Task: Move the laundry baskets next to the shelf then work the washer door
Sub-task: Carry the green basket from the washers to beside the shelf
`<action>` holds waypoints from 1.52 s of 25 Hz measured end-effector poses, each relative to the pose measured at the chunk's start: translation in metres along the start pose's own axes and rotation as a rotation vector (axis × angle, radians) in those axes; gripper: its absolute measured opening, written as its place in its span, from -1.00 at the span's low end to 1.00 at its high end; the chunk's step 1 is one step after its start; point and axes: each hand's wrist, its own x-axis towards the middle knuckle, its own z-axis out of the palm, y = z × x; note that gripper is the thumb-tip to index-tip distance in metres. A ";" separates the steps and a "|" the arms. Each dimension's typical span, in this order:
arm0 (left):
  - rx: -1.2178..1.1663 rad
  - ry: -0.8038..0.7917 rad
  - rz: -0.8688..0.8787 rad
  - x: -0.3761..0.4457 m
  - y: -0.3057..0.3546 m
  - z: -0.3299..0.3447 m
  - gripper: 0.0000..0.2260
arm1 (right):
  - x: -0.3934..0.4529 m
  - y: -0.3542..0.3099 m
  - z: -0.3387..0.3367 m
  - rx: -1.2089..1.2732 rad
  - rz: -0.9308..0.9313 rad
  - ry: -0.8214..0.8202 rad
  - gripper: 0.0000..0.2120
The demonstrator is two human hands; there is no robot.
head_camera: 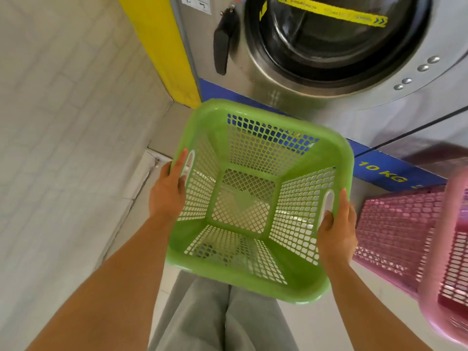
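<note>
Above the grey trousers point(222, 315), the left hand point(167, 193) and right hand point(336, 229) each grip a handle slot of the empty green basket point(253, 277), the pink basket point(405, 236) just right, washer door point(329, 39) beyond.

bright even daylight, wide-angle edge distortion

Head view looks steeply down, close over the hands point(253, 206).

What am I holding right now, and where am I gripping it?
The green perforated plastic laundry basket, left hand and right hand gripping opposite rim handle slots.
</note>
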 end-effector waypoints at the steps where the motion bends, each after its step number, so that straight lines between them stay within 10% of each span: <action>1: -0.011 0.011 -0.035 -0.012 -0.010 -0.004 -0.45 | -0.008 -0.004 0.000 -0.011 -0.010 -0.016 -0.40; 22: -0.205 0.183 -0.695 -0.268 -0.321 -0.048 -0.37 | -0.229 -0.106 0.176 -0.115 -0.488 -0.392 -0.39; 38: -0.125 -0.165 -0.902 -0.283 -0.368 0.016 -0.20 | -0.242 -0.084 0.243 -0.439 -0.446 -0.667 -0.30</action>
